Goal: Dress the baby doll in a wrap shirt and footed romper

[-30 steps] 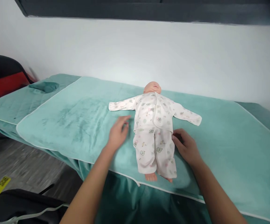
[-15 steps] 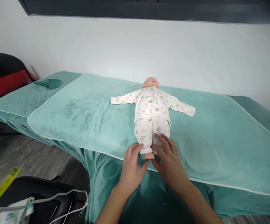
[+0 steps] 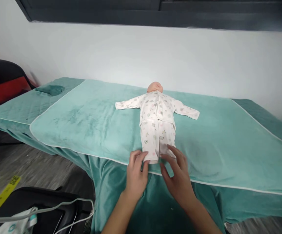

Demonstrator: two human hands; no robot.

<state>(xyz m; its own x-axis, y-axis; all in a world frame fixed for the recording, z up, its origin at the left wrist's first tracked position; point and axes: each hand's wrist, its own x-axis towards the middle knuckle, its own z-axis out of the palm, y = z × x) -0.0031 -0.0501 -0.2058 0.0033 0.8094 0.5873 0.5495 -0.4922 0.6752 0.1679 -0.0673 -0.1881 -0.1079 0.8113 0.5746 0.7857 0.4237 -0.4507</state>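
A baby doll (image 3: pixel 155 87) lies on its back on the green bed cover, head toward the wall, arms spread out. It wears a white printed jacket (image 3: pixel 157 107) and matching trousers (image 3: pixel 149 139). With thumb and fingers, my left hand (image 3: pixel 137 172) pinches the hem of the trouser leg on the left, and the foot there is covered by the cloth. My right hand (image 3: pixel 178 174) is at the other leg's hem, its curved fingers apart and thumb separate. That hand partly hides the leg end, so the foot there does not show.
The bed's green cover (image 3: pixel 87 120) has a white-piped edge near me and a face hole (image 3: pixel 49 90) at the left. A black and red chair (image 3: pixel 6 86) stands at far left. At lower left, a cable (image 3: pixel 58 204) crosses a black seat (image 3: pixel 43 198) with a white cloth (image 3: pixel 21 222).
The trouser hem on the left has come down over the doll's foot, which showed before. My right hand's thumb and fingers have drawn away from that leg. The view has tilted slightly up.
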